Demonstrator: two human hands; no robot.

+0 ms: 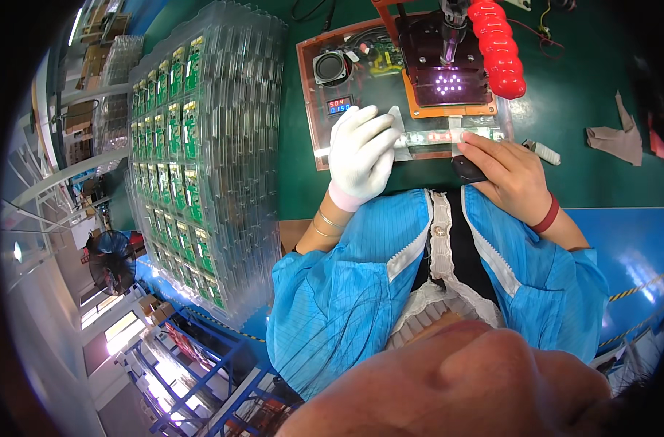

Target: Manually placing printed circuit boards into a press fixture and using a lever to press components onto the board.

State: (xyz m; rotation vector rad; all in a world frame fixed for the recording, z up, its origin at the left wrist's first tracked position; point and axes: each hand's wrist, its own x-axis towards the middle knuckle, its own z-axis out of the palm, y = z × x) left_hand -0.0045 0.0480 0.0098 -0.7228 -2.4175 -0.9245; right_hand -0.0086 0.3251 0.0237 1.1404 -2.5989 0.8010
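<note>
My left hand (362,153), in a white glove, is raised over the left part of a transparent-topped test box (314,102). Its fingers are stretched out, beside a small transparent flap (403,131). My right hand (510,169) is bare, with a red band at the wrist. Its extended fingertips rest on the right part of a lit strip (438,137) along the box's near edge. A rounded black object (467,170) lies under or beside these fingers; whether they touch it is hidden. The box carries a round speaker (333,68) and a small digital display (340,105).
Tall stacked transparent trays (248,146) holding green circuit boards (175,138) stand at the left. A bright red ribbed handle (498,51) hangs by a press fixture with lights (448,85). A white coil (543,153) and a beige cloth (616,142) lie on the green mat.
</note>
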